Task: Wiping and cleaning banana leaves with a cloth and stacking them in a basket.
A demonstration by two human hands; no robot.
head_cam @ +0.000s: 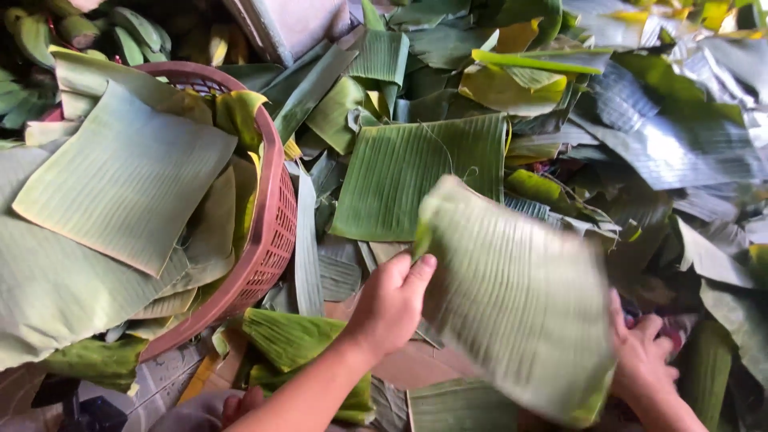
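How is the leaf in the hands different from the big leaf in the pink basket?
The held leaf is blurred and gripped by the left hand and right hand; the basket leaf looks sharp and lies on the leaf pile in the basket. Both are pale green, ribbed and roughly square.

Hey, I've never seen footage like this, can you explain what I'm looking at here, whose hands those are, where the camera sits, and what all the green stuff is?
There is one picture, taken from a camera worn on a person's head, looking down at their own two bare hands. No machine is involved. The left hand and the right hand grip opposite edges of a cut piece of banana leaf, which looks blurred. To the left stands a pink plastic basket stacked with flat leaf pieces. Ahead lies a loose pile of more leaves and trimmings, some dark and shiny. A bunch of green bananas shows at the top left.
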